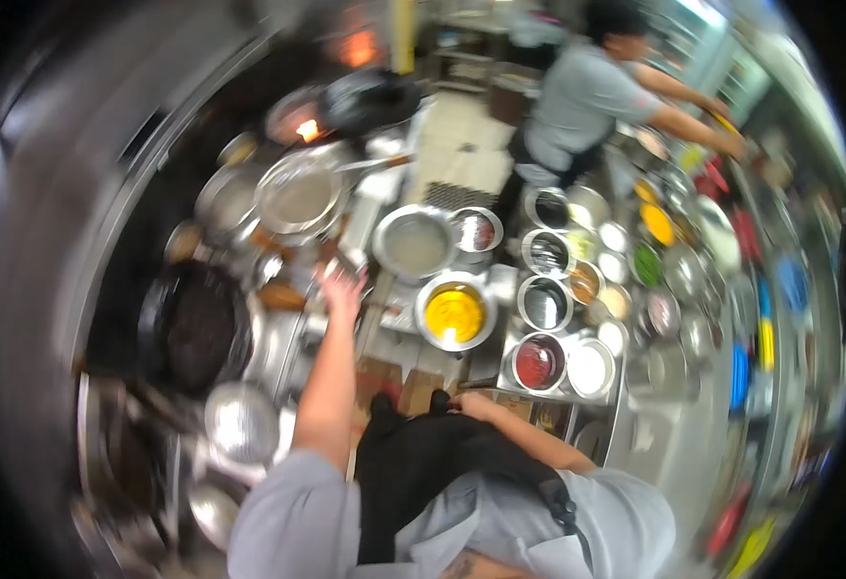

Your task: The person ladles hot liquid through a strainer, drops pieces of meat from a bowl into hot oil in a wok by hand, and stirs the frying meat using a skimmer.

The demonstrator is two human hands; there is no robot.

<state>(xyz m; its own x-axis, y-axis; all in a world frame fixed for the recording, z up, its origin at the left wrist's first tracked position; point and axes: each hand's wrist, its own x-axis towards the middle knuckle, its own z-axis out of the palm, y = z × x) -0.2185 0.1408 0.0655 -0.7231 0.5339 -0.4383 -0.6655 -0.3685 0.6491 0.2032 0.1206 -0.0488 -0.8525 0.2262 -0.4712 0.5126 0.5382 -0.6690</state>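
My left hand (342,288) reaches forward over the cooking counter, its fingers looking spread, though motion blurs them. Close to its fingertips is a small shiny metal piece that I cannot make out. Just left of the hand lies a brown wooden-looking handle (281,295). To its right stand a metal pot of cloudy liquid (414,243) and a pot of yellow oil (455,314). My right hand (476,405) is low in front of my dark apron (433,449), near the floor boards in view. Its fingers are blurred, and whether they hold anything is unclear.
A dark wok (199,326) sits on the left, with a strainer (300,191) over a pot farther back. Flame (307,129) shows beyond. Several sauce containers (539,361) crowd the right counter. A co-worker (587,101) reaches across the counter at the back right.
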